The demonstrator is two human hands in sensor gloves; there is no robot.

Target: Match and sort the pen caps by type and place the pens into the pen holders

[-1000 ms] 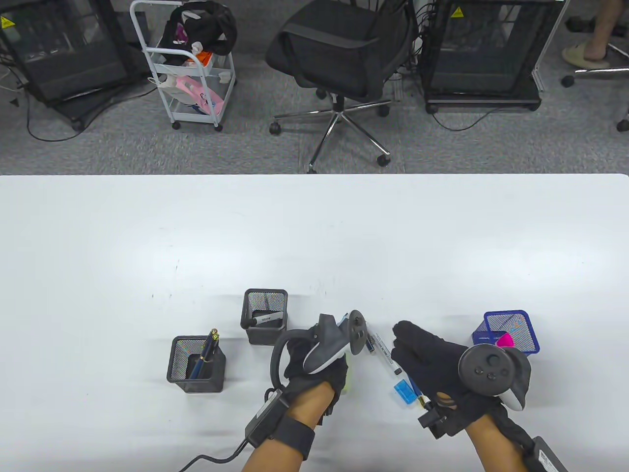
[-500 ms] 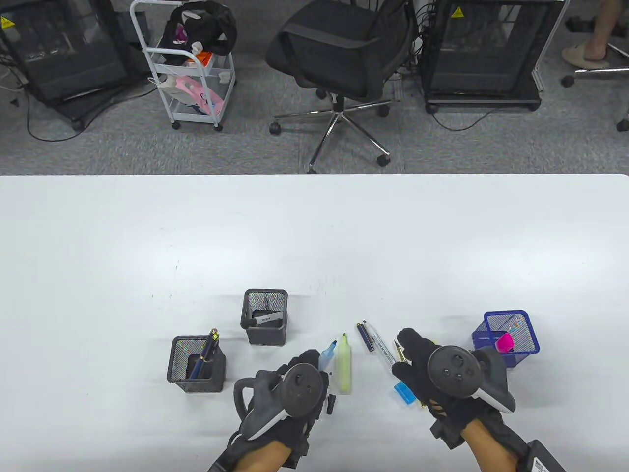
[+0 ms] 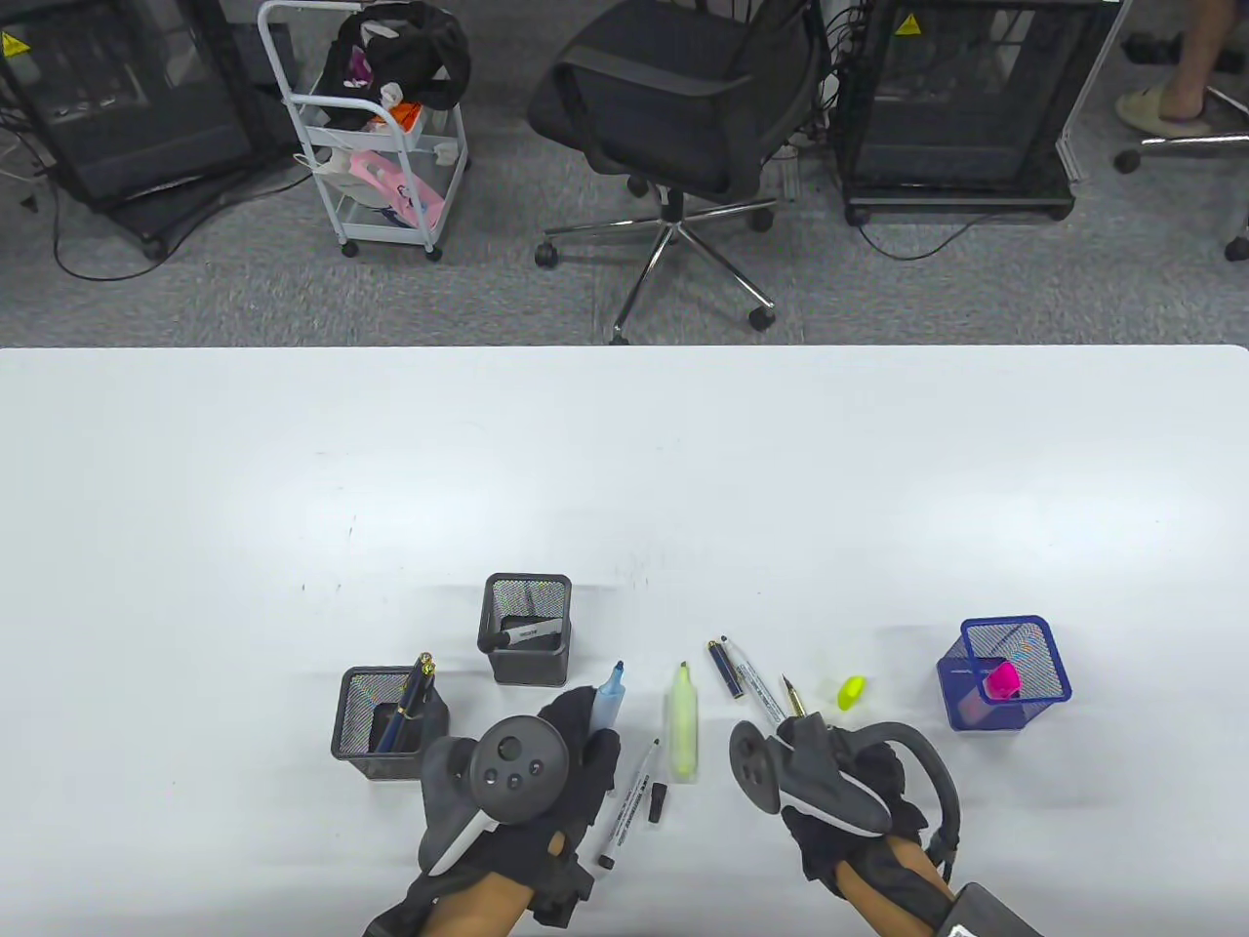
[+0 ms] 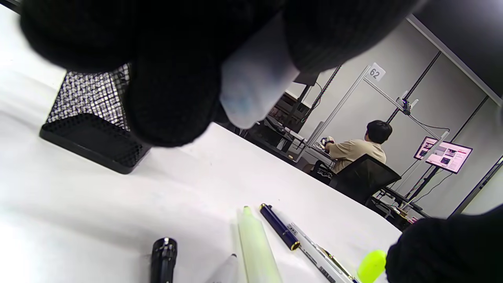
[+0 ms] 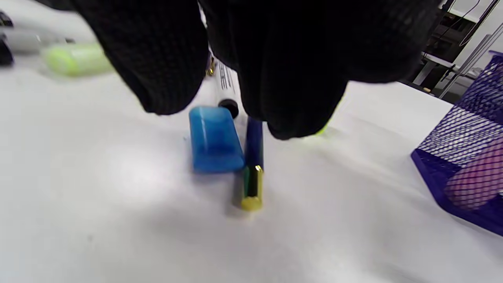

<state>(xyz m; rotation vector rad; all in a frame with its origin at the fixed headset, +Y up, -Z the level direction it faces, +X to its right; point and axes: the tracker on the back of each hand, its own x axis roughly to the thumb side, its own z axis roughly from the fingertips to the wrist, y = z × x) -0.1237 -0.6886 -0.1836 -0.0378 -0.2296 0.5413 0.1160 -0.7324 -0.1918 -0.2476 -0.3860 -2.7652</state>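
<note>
My left hand (image 3: 585,732) grips a pale blue highlighter (image 3: 610,691) without its cap; in the left wrist view its fingers curl round the highlighter's barrel (image 4: 255,78). My right hand (image 3: 815,742) hangs over a blue cap (image 5: 215,139) and a navy pen with a gold end (image 5: 251,173), holding nothing. An uncapped yellow highlighter (image 3: 683,724) lies between the hands. Its yellow cap (image 3: 851,691) lies to the right. A navy cap (image 3: 724,669), a white marker (image 3: 756,688) and a gold nib (image 3: 790,698) lie near the right hand. Another white marker (image 3: 632,800) and a black cap (image 3: 659,800) lie by the left hand.
Two black mesh holders stand at the left: one (image 3: 525,628) with a marker inside, one (image 3: 387,724) with navy pens. A blue mesh holder (image 3: 1015,634) with a pink highlighter (image 3: 1002,678) stands at the right. An office chair and a cart stand beyond the table's far edge.
The left hand has pulled back and taken hold of the blue highlighter, uncovering a white marker. The right hand has drawn back and turned over, uncovering the yellow cap.
</note>
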